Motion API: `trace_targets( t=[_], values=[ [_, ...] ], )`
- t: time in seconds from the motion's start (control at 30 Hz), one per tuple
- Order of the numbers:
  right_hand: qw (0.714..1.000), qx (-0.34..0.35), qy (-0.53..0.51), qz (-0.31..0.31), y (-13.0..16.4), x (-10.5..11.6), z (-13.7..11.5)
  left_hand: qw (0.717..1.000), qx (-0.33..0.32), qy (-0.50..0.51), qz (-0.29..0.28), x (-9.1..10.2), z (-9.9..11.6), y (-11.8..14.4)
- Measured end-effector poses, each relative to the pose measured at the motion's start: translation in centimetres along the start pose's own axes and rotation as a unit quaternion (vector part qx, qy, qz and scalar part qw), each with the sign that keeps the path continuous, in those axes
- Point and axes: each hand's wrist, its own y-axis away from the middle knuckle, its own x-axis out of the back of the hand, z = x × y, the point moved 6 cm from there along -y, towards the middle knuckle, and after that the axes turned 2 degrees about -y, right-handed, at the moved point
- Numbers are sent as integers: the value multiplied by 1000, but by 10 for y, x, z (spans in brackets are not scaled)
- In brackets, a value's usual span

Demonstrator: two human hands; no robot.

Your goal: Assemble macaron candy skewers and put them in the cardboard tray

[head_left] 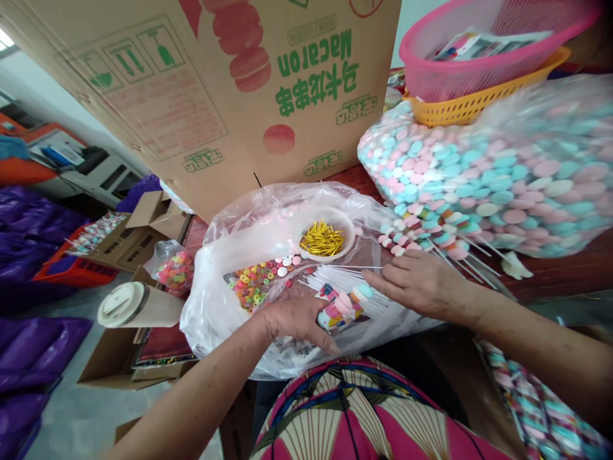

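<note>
My left hand (299, 321) is closed around the left edge of a small printed wrapper (338, 316), thumb on the near side. Pink and blue candies (352, 300) lie at the wrapper's top; whether they are inside it I cannot tell. Over a pile of white sticks (335, 280), my right hand (416, 284) has its fingers bent, the tips at the end of one thin stick. Just beyond that hand lies a bunch of candy skewers (431, 230). Behind the sticks stands a white bowl (353, 237) of gold twist ties (323, 239).
Colourful beads (251, 287) lie on the plastic bag (205, 319). A large carton (239, 128) stands behind. To the right are a big bag of pastel candies (502, 179) and stacked pink (460, 80) and yellow baskets (460, 110). A lidded cup (143, 305) stands left.
</note>
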Motion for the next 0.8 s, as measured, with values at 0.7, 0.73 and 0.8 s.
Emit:
trace_targets(
  t=[0.7,0.73,0.8],
  values=[
    [848,-249,-438,-165,14,-57,-16,919,55,-341,190,-2,25,-11],
    [861,-240,-414,-170,17,-58,-16,940,46,-297,163,3,21,-7],
    [878,-224,-390,-167,22,-55,-15,972,35,-201,113,17,12,1]
  ],
)
